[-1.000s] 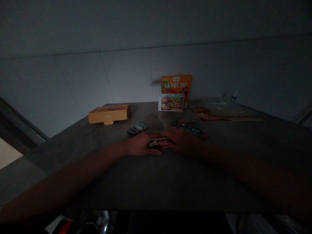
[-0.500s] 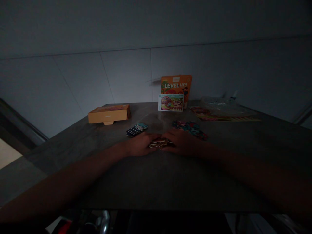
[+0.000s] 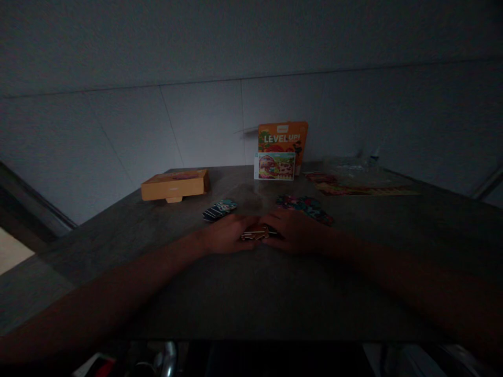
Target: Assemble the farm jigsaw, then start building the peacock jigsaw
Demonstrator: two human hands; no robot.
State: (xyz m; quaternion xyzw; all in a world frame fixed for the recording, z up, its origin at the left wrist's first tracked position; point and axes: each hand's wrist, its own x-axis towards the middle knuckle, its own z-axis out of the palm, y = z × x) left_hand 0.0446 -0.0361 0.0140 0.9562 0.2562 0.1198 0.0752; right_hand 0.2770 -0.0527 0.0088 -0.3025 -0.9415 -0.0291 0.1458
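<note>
My left hand [image 3: 228, 233] and my right hand [image 3: 293, 230] meet near the middle of the table, fingers curled round a small heap of brown puzzle pieces [image 3: 255, 233] with pale edges. Both hands grip the heap from opposite sides and cover much of it. Just beyond my left hand lies a fanned stack of dark, white-striped pieces [image 3: 220, 209]. A spread of red and teal pieces [image 3: 308, 208] lies behind my right hand, partly covered by it. Dim light hides the pieces' outlines.
An orange "LEVEL UP!" box [image 3: 283, 131] stands against the wall, a farm picture card [image 3: 274, 166] leaning before it. To the left lies an opened orange box [image 3: 175, 186]. A printed sheet [image 3: 369, 191] and clear plastic [image 3: 346, 165] lie back right on the grey table [image 3: 251, 298].
The brown pieces between my hands have shifted slightly and sit more tightly together. Both hands stay in nearly the same place. The picture is a little darker.
</note>
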